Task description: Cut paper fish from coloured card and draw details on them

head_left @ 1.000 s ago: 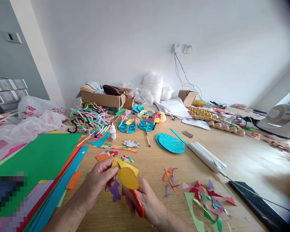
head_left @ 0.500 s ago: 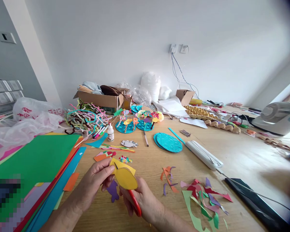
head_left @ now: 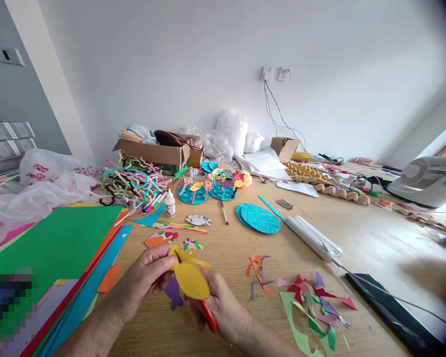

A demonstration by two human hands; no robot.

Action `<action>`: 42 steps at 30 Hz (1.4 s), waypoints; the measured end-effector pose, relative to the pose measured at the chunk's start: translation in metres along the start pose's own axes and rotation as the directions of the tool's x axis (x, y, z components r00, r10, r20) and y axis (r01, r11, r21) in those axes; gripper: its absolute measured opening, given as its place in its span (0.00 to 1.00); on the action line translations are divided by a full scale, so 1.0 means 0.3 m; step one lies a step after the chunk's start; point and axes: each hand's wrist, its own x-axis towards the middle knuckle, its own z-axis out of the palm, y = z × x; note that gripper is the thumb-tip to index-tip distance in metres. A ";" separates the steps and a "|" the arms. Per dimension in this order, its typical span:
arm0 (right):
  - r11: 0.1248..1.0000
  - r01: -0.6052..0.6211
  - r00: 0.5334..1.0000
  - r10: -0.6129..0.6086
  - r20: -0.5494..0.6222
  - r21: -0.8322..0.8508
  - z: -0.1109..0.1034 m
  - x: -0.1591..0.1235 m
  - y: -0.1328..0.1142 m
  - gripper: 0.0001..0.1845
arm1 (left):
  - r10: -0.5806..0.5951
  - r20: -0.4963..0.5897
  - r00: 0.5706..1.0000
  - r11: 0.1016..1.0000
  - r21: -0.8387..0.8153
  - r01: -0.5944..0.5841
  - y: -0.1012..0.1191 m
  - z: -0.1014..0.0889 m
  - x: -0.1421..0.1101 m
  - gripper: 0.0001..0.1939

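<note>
Yellow paper is held up between the two hands, just above the counter. Nearest, the right hand has its fingers through the red-handled scissors; that grip is closed around the handle, though how wide the blades stand is hidden by the paper. On the other side, the left hand pinches the sheet's corner between thumb and fingers, so the rounded, outlined shape lies between the two grips, nearer the right one. A loose strip curls from its far edge, so the step in hand looks like cutting around the drawn outline. The next move seems to call for closing the blades along that line while the left grip steadies and turns the sheet. Beneath lies a purple paper fish, with colored scraps off to the right. Beyond are paper dots, then a grey fish and blue ovals.
</note>
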 end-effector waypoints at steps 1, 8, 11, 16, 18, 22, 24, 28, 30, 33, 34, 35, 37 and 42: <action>1.000 0.005 1.000 -0.005 0.002 0.002 -0.001 0.000 0.003 0.13 | 0.001 0.001 1.000 1.000 -0.002 -0.001 0.001 0.000 -0.001 0.14; 1.000 -0.015 1.000 0.015 -0.001 0.002 0.001 0.004 0.010 0.13 | -0.016 -0.011 1.000 1.000 -0.001 0.016 0.004 0.004 -0.006 0.14; 0.999 -0.006 1.000 0.005 -0.014 -0.047 0.009 0.004 -0.008 0.14 | -0.030 0.009 1.000 0.999 0.012 0.030 0.007 0.008 -0.009 0.14; 0.998 0.021 1.000 -0.022 -0.008 -0.061 0.012 0.002 -0.014 0.21 | -0.041 0.037 0.998 0.998 0.038 0.040 0.012 0.009 -0.013 0.14; 0.999 0.027 1.000 -0.027 -0.004 -0.034 0.011 0.003 0.000 0.22 | -0.040 0.047 0.998 0.999 0.038 0.038 0.010 0.003 -0.011 0.14; 0.999 0.049 0.999 -0.049 -0.002 -0.009 0.013 0.002 0.023 0.22 | -0.043 0.099 0.994 0.999 0.030 0.040 0.000 -0.013 -0.003 0.15; 0.999 0.035 0.999 -0.035 -0.002 -0.015 0.018 -0.001 0.022 0.22 | -0.056 0.097 0.994 0.998 0.013 0.055 -0.003 -0.018 -0.002 0.13; 1.000 -0.021 1.000 0.021 0.001 -0.022 0.027 -0.006 0.001 0.22 | -0.097 0.080 0.992 0.995 -0.027 0.099 -0.004 -0.023 -0.004 0.10; 0.999 -0.032 0.999 0.032 0.001 -0.011 0.031 -0.006 -0.010 0.23 | -0.101 0.087 0.991 0.994 -0.025 0.103 -0.003 -0.023 -0.005 0.10; 0.999 -0.038 0.999 0.038 -0.008 0.004 0.033 -0.003 -0.013 0.25 | -0.090 0.076 0.993 0.996 0.004 0.090 0.001 -0.019 -0.007 0.12; 0.999 -0.036 0.999 0.036 -0.014 0.007 0.033 -0.002 -0.011 0.25 | -0.091 0.059 0.994 0.996 0.014 0.090 0.003 -0.016 -0.009 0.12; 0.999 -0.031 0.999 0.031 -0.015 0.011 0.033 -0.002 -0.008 0.25 | -0.092 0.038 0.995 0.996 0.021 0.092 0.006 -0.013 -0.011 0.13; 1.000 -0.012 1.000 0.013 -0.020 0.022 0.034 -0.002 0.000 0.24 | -0.101 0.009 0.995 0.995 0.029 0.100 0.012 -0.008 -0.015 0.13; 0.997 -0.021 0.998 0.025 -0.049 0.078 0.045 -0.007 0.002 0.27 | -0.127 0.058 0.990 0.992 0.014 0.126 0.030 -0.005 -0.022 0.13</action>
